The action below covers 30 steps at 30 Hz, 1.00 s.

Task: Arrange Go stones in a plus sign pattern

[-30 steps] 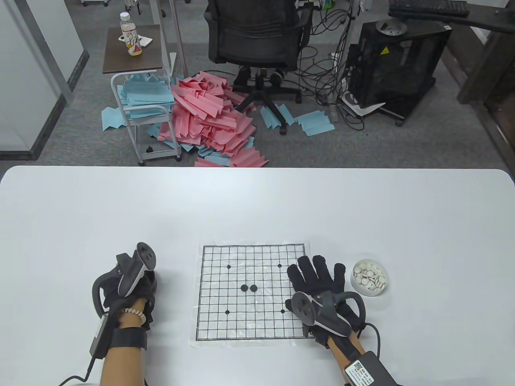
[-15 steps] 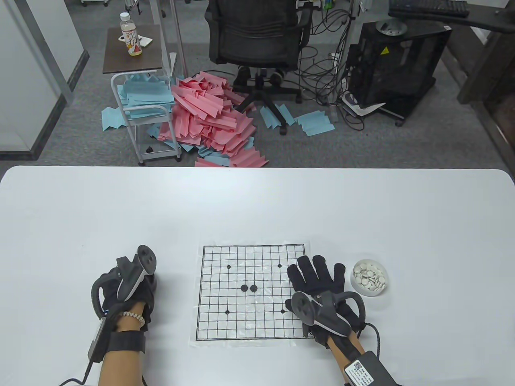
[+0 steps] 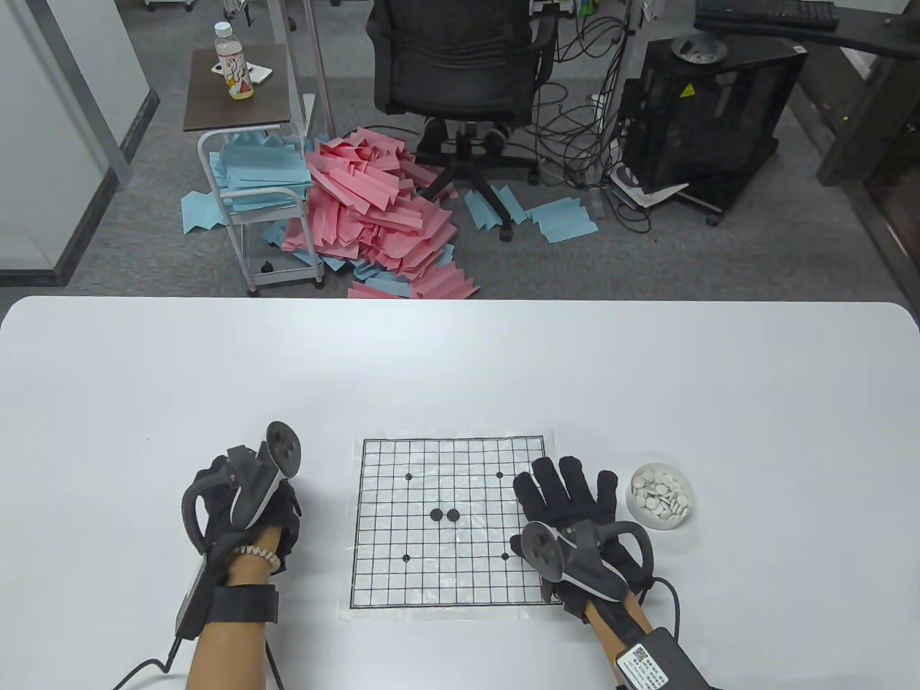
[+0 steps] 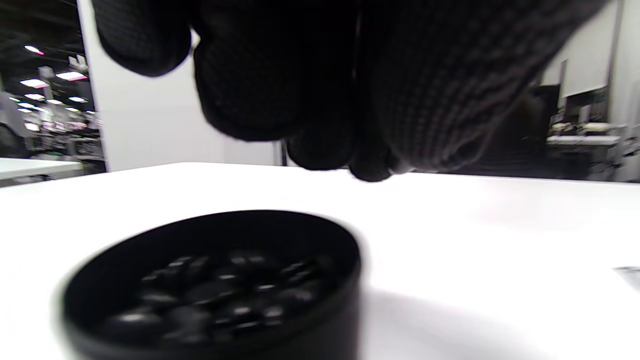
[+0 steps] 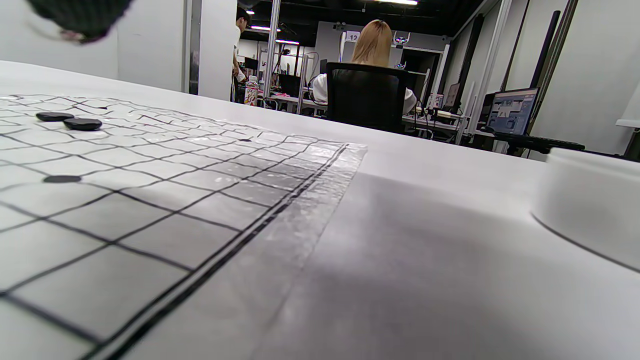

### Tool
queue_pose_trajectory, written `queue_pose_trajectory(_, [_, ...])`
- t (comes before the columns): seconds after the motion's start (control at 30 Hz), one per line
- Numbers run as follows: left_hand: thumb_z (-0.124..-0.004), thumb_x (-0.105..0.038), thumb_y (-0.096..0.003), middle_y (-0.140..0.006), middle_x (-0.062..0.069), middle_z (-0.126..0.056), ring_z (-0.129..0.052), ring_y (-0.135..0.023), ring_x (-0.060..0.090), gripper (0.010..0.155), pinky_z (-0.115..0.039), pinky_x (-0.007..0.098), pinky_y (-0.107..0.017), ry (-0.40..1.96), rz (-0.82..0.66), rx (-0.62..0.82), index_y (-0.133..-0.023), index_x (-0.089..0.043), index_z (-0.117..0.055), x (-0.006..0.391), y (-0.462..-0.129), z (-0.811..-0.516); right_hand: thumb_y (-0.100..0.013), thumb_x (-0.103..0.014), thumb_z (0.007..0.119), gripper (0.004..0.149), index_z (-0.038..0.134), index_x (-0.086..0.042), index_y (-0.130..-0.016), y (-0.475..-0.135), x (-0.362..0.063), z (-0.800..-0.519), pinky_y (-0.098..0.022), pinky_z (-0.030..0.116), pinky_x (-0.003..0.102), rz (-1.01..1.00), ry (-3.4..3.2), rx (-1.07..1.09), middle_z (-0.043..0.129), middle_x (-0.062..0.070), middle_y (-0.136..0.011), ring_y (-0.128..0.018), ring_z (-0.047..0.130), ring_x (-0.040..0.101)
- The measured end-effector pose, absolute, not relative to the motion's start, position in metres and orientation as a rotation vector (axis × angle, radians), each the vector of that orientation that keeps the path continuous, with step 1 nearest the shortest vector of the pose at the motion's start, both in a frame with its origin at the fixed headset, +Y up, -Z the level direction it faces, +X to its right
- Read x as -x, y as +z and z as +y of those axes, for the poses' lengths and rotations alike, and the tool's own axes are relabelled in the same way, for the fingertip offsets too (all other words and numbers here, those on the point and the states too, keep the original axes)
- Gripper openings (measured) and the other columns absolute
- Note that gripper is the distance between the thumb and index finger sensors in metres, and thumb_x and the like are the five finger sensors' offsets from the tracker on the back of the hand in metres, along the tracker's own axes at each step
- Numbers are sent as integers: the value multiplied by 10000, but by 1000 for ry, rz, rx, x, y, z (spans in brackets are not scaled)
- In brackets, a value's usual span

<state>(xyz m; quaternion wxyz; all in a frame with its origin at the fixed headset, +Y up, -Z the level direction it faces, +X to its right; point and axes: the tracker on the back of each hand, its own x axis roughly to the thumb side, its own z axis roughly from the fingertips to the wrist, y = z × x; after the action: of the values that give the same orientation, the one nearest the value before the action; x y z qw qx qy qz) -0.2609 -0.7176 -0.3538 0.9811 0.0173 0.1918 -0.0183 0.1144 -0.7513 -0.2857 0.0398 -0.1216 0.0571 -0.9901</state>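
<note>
A paper Go board (image 3: 445,575) lies on the white table, with two black stones (image 3: 444,514) side by side near its centre; they also show in the right wrist view (image 5: 69,120). My left hand (image 3: 286,512) hovers left of the board. In the left wrist view its fingertips (image 4: 367,167) are bunched together above a black bowl of black stones (image 4: 215,285), pinching what looks like a black stone. My right hand (image 3: 568,496) lies flat with fingers spread on the board's right edge. A white bowl of white stones (image 3: 660,496) stands just right of it.
The table's far edge (image 3: 460,302) borders a floor with an office chair (image 3: 460,72) and piles of pink and blue paper. The white bowl's wall (image 5: 590,200) is close to my right hand. The black bowl is hidden under my left hand in the table view.
My left hand has moved right and slightly away from me, toward the board. My right hand and the two stones on the board have not moved.
</note>
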Motion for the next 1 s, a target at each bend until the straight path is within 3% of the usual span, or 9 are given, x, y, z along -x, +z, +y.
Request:
queue_pose_trajectory(0.27, [-997,-403,-286,-722,-41,-1032,-1001,-493,210,390,-727,571,-572,22,175,-12,-662,-303,-1031,197,-358,-722,-392,-621,749,818,394,-382,-1089,-286,-116,-752,-754,296,740,176,-3038,367,331,-12,-1204,-1155,351,386])
queue_pose_trajectory(0.57, [-1025,-405,-254,-694,-59,-1038,-1003,-482,202,388,-729,577,-567,63,5,138,-631,-317,-1034,134,-359,-744,-394,-620,749,818,392,-382,-1090,-286,-117,-752,-754,297,739,180,-3041,368,332,-15,-1204,-1156,352,383])
queue_pose_trajectory(1.0, [-935,-403,-332,-721,-24,-1026,-982,-512,238,378,-696,595,-572,37,8,289,-680,-285,-1022,109,-362,-766,-394,-619,748,816,393,-381,-1090,-286,-118,-752,-754,297,739,186,-3042,370,333,-14,-1204,-1156,351,383])
